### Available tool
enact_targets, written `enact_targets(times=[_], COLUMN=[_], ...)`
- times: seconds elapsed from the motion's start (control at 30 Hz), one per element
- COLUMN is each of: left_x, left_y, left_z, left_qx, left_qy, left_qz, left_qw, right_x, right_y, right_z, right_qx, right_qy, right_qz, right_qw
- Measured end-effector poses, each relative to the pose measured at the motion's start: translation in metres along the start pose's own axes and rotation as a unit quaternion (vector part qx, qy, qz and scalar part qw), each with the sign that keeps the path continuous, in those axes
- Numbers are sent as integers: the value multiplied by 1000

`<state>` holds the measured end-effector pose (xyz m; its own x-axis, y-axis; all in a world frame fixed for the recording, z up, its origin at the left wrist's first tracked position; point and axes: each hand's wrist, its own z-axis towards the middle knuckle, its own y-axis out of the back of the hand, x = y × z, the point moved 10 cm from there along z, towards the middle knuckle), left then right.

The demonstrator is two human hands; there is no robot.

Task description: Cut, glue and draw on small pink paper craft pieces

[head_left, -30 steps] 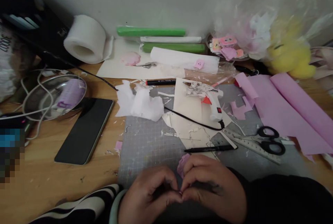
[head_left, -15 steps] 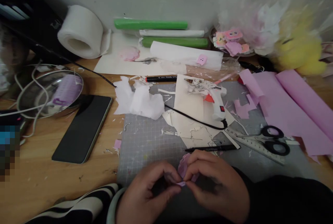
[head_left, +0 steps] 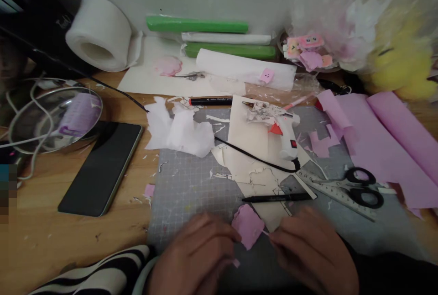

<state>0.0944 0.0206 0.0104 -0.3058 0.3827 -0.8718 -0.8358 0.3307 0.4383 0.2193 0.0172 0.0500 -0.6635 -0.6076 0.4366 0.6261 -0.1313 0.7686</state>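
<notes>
A metal bowl (head_left: 27, 126) holds a purple-marked packet (head_left: 80, 114), whether my blurred left grip (head_left: 201, 254) pinches I cannot tell, a pink scalloped piece (head_left: 248, 225) sits between, my right grip (head_left: 313, 244) clamps a pink sliver (head_left: 266, 232), and a rear dish (head_left: 332, 70) holds cutouts (head_left: 310, 60).

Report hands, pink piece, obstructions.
Left hand holding small pink strip; right hand pinching thin sliver. Scalloped pink piece between hands. Black pen lying just beyond.

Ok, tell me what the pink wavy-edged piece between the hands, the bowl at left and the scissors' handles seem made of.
Pink piece: matte, probably paper or thin foam sheet; it looks flat and cut to shape, but which is unclear.
Bowl: likely polished metal, given its silvery, reflective wall.
Handles: seemingly smooth plastic, uniformly black and rounded.
</notes>
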Motion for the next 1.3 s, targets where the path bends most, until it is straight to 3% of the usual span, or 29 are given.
enact_targets(times=[0.1, 0.23, 0.43, 0.6, 1.0, 1.1, 1.2, 1.3], left_x=[-6, -3, 0, 2, 2, 0, -2, -5], left_y=[-6, -8, -8, -9, -8, -8, -6, -6], left_z=[-5, -4, -3, -3, -2, -2, -2, -2], left_qx=[-14, -15, -6, -2, 8, 6, 3, 10], left_qy=[-39, -19, -8, 0, 17, 16, 7, -9], left_qz=[75, 101, 98, 92, 69, 69, 59, 60], left_qw=[996, 995, 995, 996, 997, 998, 998, 998], right_x=[3, 13, 11, 10, 13, -7, -51, -89], right_y=[-4, -12, -11, -24, -12, 4, 23, 38], right_z=[-8, -1, 2, 1, 2, 9, 19, 30], right_qx=[5, 44, -3, 78, 49, 37, 11, -21], right_qy=[14, 66, 51, 43, 70, 26, -89, -154], right_qz=[-9, -14, -8, 11, 39, 37, -18, -117], right_qw=[1000, 997, 999, 996, 996, 998, 996, 981])
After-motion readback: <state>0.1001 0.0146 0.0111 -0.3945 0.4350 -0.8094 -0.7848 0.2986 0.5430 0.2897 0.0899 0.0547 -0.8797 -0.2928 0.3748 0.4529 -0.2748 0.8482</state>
